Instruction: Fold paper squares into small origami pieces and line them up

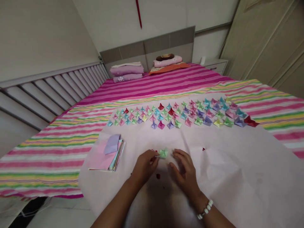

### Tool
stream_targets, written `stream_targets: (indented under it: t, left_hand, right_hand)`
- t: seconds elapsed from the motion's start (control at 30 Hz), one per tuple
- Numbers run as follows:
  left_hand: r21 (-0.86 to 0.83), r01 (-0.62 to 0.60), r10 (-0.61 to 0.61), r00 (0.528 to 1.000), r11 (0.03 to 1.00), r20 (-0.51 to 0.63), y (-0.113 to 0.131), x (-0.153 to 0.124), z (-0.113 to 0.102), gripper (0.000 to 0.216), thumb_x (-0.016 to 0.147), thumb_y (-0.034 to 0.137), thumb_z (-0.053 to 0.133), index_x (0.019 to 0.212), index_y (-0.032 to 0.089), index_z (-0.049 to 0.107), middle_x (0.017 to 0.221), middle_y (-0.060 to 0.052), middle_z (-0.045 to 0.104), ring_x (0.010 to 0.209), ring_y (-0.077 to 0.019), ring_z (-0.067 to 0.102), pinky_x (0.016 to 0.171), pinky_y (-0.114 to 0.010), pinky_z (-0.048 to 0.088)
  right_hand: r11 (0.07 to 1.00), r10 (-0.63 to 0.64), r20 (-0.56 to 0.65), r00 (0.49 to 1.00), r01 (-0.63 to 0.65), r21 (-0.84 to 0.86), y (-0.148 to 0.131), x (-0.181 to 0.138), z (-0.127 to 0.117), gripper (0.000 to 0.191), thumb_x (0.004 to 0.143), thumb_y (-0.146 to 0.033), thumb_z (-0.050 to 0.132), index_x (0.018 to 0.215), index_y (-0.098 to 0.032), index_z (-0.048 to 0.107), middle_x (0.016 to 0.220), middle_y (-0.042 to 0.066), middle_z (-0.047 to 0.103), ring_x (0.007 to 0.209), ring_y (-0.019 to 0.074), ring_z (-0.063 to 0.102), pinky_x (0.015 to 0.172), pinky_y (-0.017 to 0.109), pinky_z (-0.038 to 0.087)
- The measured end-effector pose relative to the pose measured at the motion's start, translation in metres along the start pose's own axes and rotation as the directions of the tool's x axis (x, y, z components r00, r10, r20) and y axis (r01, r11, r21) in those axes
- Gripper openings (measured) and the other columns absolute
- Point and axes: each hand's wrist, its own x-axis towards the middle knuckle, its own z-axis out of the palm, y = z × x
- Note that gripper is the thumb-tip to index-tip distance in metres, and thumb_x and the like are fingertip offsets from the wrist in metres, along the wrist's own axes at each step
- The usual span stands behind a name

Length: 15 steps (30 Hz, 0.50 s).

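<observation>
Pinched at its left edge, a small light-green folded paper piece [163,153] is in my left hand [146,163]. Just right of it is my right hand [184,167], thumb and fingers apart, with a gap between them and the paper. A beaded bracelet [205,209] circles my right wrist. Beyond both hands, several rows of small folded paper shapes [170,124] in many colours stand on the pale sheet [142,138]. Small dark red bits [158,176] lie on the sheet near my hands.
A stack of coloured paper [101,156] with a folded purple sheet [112,144] on top lies to the left. The pale sheet covers part of a striped bed [59,152]. Folded bedding [127,70] and pillows [168,61] rest by the headboard [152,49]. A slatted rail [52,85] runs along the left.
</observation>
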Motion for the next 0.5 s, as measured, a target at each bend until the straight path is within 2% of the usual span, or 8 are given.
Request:
stream_targets:
  t: [0.1, 0.17, 0.2, 0.33, 0.5]
  left_hand:
    - [-0.081, 0.141, -0.153, 0.971, 0.987, -0.181, -0.007, 0.012, -0.014, 0.012, 0.077, 0.021, 0.058, 0.082, 0.019, 0.069, 0.066, -0.001, 0.065, 0.057, -0.0131, 0.057, 0.057, -0.023, 0.046]
    - [-0.144, 0.267, -0.300, 0.905, 0.953, -0.302, -0.014, 0.026, -0.024, 0.012, 0.074, 0.024, 0.060, 0.079, 0.019, 0.070, 0.062, 0.001, 0.064, 0.055, -0.0122, 0.056, 0.054, -0.021, 0.045]
    - [-0.147, 0.297, -0.330, 0.883, 0.944, -0.333, -0.018, 0.034, -0.028, 0.013, 0.074, 0.025, 0.059, 0.077, 0.019, 0.070, 0.060, 0.001, 0.063, 0.054, -0.0121, 0.056, 0.053, -0.021, 0.044]
    - [-0.129, 0.370, -0.391, 0.837, 0.920, -0.383, -0.036, 0.067, -0.035, 0.014, 0.074, 0.025, 0.057, 0.071, 0.017, 0.068, 0.055, 0.002, 0.061, 0.056, -0.0128, 0.057, 0.055, -0.021, 0.042]
    - [-0.077, 0.466, -0.457, 0.798, 0.881, -0.393, -0.054, 0.096, -0.028, 0.014, 0.074, 0.025, 0.056, 0.066, 0.018, 0.065, 0.056, 0.001, 0.062, 0.058, -0.0148, 0.058, 0.056, -0.023, 0.039]
  right_hand:
    - [1.000, 0.019, -0.048, 0.999, -0.019, 0.005, -0.001, 0.000, 0.000, 0.028, 0.083, -0.022, 0.059, 0.111, -0.022, 0.056, 0.115, 0.013, 0.057, 0.108, 0.0287, 0.053, 0.089, 0.051, 0.048]
    - [1.000, 0.025, -0.068, 0.997, -0.026, -0.008, -0.001, 0.000, 0.001, 0.027, 0.083, -0.022, 0.060, 0.110, -0.022, 0.057, 0.114, 0.013, 0.057, 0.108, 0.0291, 0.054, 0.088, 0.052, 0.048]
    - [1.000, 0.023, -0.073, 0.997, -0.024, -0.015, -0.001, -0.001, 0.002, 0.026, 0.083, -0.022, 0.060, 0.109, -0.022, 0.057, 0.114, 0.013, 0.057, 0.108, 0.0294, 0.054, 0.088, 0.053, 0.048]
    - [0.999, 0.011, -0.080, 0.997, -0.014, -0.029, 0.001, -0.002, 0.005, 0.025, 0.083, -0.022, 0.060, 0.107, -0.022, 0.057, 0.115, 0.013, 0.056, 0.107, 0.0298, 0.053, 0.087, 0.054, 0.048]
    - [0.999, -0.011, -0.066, 0.998, 0.008, -0.046, 0.003, -0.002, 0.006, 0.024, 0.083, -0.022, 0.060, 0.107, -0.021, 0.057, 0.113, 0.014, 0.056, 0.106, 0.0300, 0.054, 0.085, 0.053, 0.049]
